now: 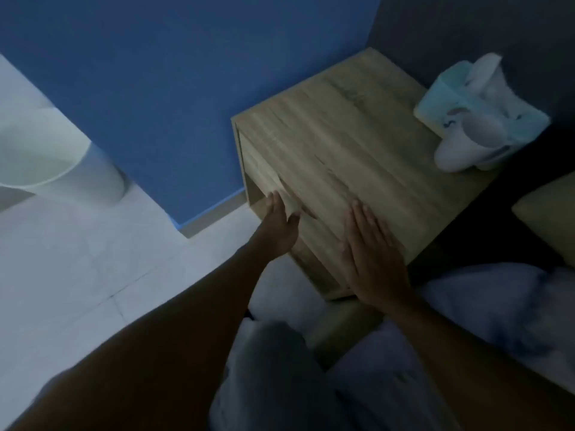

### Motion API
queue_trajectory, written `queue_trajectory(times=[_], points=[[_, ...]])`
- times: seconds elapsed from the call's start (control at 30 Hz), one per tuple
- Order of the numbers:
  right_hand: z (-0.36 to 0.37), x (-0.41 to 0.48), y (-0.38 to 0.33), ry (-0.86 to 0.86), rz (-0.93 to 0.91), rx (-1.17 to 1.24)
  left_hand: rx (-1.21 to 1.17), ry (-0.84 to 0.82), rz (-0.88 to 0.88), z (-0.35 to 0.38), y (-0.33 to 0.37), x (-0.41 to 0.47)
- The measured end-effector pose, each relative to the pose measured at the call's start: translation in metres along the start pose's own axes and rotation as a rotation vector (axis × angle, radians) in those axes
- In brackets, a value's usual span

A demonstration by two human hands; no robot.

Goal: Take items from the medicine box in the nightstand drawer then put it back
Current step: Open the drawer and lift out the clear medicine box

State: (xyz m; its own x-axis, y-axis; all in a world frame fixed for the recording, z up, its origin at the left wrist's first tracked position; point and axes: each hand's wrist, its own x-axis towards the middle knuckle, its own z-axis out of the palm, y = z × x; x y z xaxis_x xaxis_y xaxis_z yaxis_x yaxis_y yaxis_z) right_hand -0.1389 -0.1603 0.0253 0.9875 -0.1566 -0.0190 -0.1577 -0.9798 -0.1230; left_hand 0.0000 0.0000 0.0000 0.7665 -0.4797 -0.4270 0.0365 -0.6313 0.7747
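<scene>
At the far left a pale, rounded plastic bin (46, 157) is cut off by the frame edge, standing on the whitish tiled floor (77, 259) against a blue wall (155, 73). The whole scene is dim and blurred. The left hand (278, 227) reaches to the front edge of the light wood-grain nightstand (357, 144), its fingers curled over the top lip of the drawer front (270, 169) — how far the drawer is out is hard to judge, and the medicine box inside cannot be seen. The right hand (371, 256) lies flat and spread, palm down, on the nightstand's near corner, holding nothing. At the back right corner of the top sit a light blue tissue pack (457, 101) with white tissue sticking up, and a white cup (466, 144) just in front, touching it. Behind is a dark grey wall (497, 26). Right of the nightstand, a beige cushion (547, 219) is cut off, above rumpled pale bedding (497, 306). The person's grey-clad lap (280, 368) fills the bottom.
</scene>
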Motion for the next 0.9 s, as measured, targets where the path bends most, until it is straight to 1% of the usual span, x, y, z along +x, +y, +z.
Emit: queue_trajectory(times=[0.07, 0.17, 0.3, 0.57, 0.73, 0.9], points=[[-0.001, 0.003, 0.0, 0.01, 0.005, 0.01, -0.105, 0.056, 0.02, 0.008, 0.001, 0.01], [0.007, 0.003, 0.003, 0.036, -0.004, -0.007, -0.22, 0.089, 0.067, 0.023, 0.008, 0.022], [0.013, 0.005, 0.009, 0.078, -0.023, -0.017, -0.438, 0.186, 0.09, 0.026, 0.011, 0.029], [0.017, 0.005, 0.011, 0.079, -0.017, -0.002, -0.476, 0.183, 0.062, 0.024, 0.002, 0.022], [0.015, 0.006, 0.01, 0.05, 0.002, 0.013, -0.508, 0.135, 0.053, 0.014, -0.035, 0.006], [0.011, 0.005, 0.007, 0.054, 0.009, 0.015, -0.493, 0.178, 0.01, -0.002, -0.063, -0.026]])
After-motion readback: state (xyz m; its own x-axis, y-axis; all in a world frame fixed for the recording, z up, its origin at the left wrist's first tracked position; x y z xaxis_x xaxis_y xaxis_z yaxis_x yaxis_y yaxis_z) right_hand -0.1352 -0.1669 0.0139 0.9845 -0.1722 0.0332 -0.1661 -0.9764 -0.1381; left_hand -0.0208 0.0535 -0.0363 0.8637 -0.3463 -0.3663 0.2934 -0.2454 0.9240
